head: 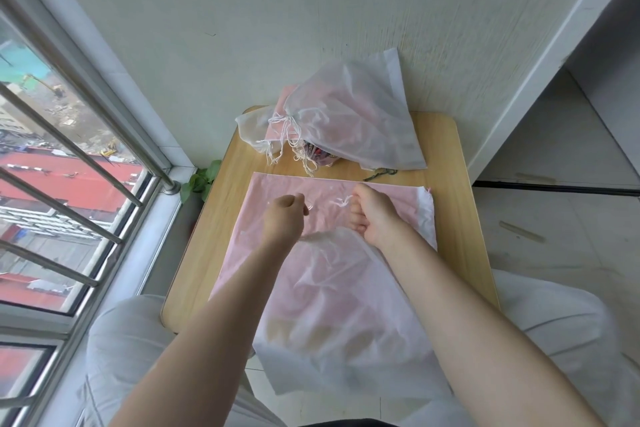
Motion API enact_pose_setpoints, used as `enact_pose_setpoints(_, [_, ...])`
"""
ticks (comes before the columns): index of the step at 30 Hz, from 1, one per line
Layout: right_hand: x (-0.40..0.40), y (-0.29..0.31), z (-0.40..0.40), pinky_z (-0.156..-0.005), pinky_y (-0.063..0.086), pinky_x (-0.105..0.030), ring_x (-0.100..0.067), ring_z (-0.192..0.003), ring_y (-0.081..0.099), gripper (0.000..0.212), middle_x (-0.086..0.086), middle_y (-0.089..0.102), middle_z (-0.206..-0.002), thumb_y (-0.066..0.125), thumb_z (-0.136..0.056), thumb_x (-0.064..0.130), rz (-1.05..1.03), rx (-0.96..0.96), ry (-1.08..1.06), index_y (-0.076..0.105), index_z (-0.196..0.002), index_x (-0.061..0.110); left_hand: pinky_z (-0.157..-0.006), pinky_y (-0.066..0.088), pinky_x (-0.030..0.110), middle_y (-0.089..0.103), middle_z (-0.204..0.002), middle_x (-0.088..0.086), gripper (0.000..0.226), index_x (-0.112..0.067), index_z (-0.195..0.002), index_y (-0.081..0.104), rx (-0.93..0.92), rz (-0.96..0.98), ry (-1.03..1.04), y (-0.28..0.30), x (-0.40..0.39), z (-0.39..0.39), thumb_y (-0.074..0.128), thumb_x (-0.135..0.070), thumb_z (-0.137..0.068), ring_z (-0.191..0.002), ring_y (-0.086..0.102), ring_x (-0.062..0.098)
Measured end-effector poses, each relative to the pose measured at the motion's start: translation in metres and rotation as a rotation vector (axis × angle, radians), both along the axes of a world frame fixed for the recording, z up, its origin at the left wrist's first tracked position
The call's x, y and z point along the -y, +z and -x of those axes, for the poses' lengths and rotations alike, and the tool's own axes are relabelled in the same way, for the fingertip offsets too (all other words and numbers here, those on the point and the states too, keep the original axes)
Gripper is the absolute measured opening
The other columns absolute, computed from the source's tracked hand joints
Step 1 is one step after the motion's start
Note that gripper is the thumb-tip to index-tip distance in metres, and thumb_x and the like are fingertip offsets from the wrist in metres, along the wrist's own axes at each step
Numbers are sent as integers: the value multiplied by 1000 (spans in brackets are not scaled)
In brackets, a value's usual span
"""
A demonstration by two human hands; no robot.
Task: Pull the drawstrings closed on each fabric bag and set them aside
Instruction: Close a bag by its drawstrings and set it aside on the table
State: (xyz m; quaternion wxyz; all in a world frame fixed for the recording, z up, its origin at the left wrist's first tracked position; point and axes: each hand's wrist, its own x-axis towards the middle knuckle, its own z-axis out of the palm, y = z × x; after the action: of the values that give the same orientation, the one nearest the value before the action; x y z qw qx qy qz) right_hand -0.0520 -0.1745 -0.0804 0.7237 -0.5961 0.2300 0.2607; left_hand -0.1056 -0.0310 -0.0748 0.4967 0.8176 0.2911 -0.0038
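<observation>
Just one view was given: a wide-angle head cam, aimed forward and steeply down from close above the desk (446, 163), with the wall behind it and a window caught at the left edge.

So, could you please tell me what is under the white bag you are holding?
Under the white bag lies a flat pink sheet on the wooden table. The bag covers the sheet's near right part, and a pink tint shows through it, so its contents stay unclear.
</observation>
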Motion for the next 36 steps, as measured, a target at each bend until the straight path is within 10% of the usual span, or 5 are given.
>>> enact_pose_setpoints(8, [1,11,7,-49,30,-25,-17,-47,33,23,3,39,-51,48,-83,17,377,351,198,43,-61,16,-51,32,26,46,-52,-6,39,-13,-75,70,-44,-171,-221,0,3,4,44,-27,-100,-53,45,14])
enact_pose_setpoints(13, [-8,41,0,-67,44,-26,-16,-73,62,26,-9,69,-78,56,-88,25,391,600,367,69,-70,11,-58,36,23,50,-65,-4,21,-13,-92,76,-103,131,-379,21,10,-2,59,-25,-89,-62,46,11])
enact_pose_setpoints(17, [-18,54,0,-43,36,-12,3,-46,53,26,2,62,-62,56,-94,25,411,678,518,72,-80,9,-50,34,19,56,-57,-11,24,-11,-80,70,-35,177,-532,39,24,-6,51,-16,-93,-52,42,8])
enact_pose_setpoints(24, [8,48,-12,-52,43,-23,-6,-45,51,36,5,59,-51,52,-93,33,591,565,578,71,-74,9,-44,30,21,29,-48,-3,46,-2,-90,70,-222,442,-520,43,-7,-21,41,-35,-104,-41,30,12])
enact_pose_setpoints(36, [12,55,0,-43,38,-21,-17,-47,48,19,-4,57,-61,63,-90,23,528,438,950,72,-86,7,-72,45,26,67,-80,10,16,-7,-98,74,-108,395,-370,23,-14,-27,60,-9,-93,-70,57,16])
